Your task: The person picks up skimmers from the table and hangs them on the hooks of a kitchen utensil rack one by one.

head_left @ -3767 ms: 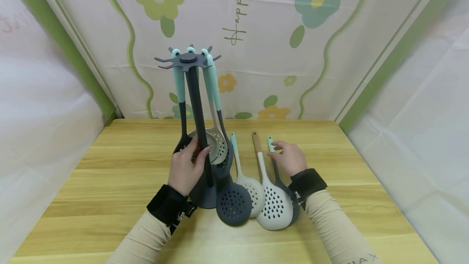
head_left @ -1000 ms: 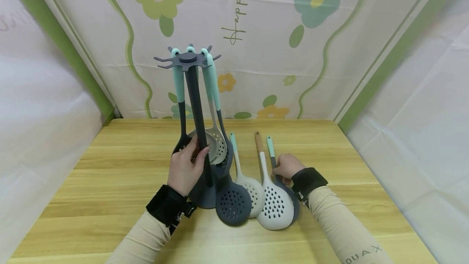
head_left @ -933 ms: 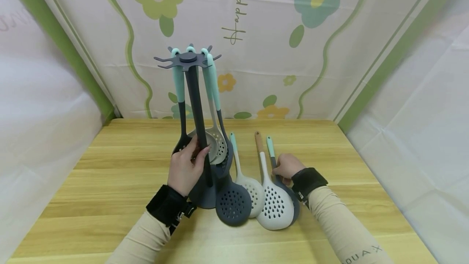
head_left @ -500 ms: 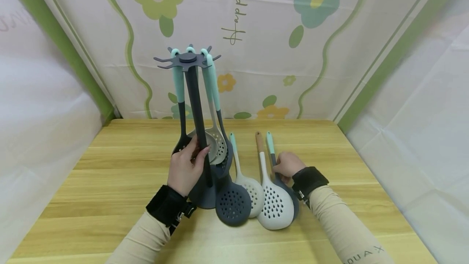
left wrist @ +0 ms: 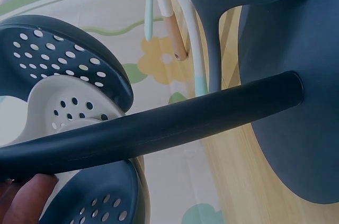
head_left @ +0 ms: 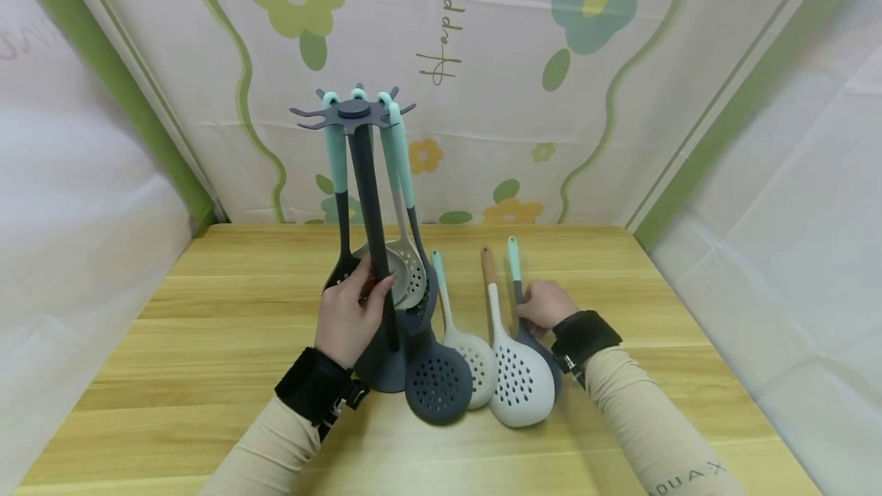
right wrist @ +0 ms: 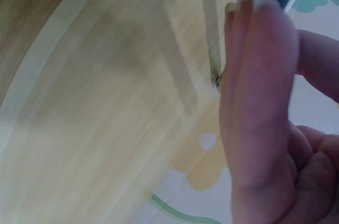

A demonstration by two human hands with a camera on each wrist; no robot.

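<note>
My left hand (head_left: pixel 347 312) grips the dark pole of a utensil stand (head_left: pixel 368 197), just above its round base. My right hand (head_left: pixel 547 305) pinches the dark shaft of a mint-handled utensil (head_left: pixel 514 259). Its head lies mostly hidden beneath a white skimmer (head_left: pixel 520 385) with a wooden handle. In the right wrist view, the fingers (right wrist: pixel 262 75) meet a blurred blue edge at the top. Left of the white skimmer lie a beige skimmer (head_left: pixel 478 358) and a dark skimmer (head_left: pixel 439 385), the latter right by the stand's base.
Several mint-handled utensils (head_left: pixel 338 151) hang from the stand's pronged top (head_left: pixel 354 109), among them a beige slotted spoon (head_left: pixel 412 282). They crowd the space behind my left hand. The wooden table (head_left: pixel 227 327) ends at a printed cloth (head_left: pixel 496 98) at the back.
My right hand has gone from the mint handle down to the shaft. The utensil has since shifted up and away, nudging the white skimmer slightly right. My left hand stays put.
</note>
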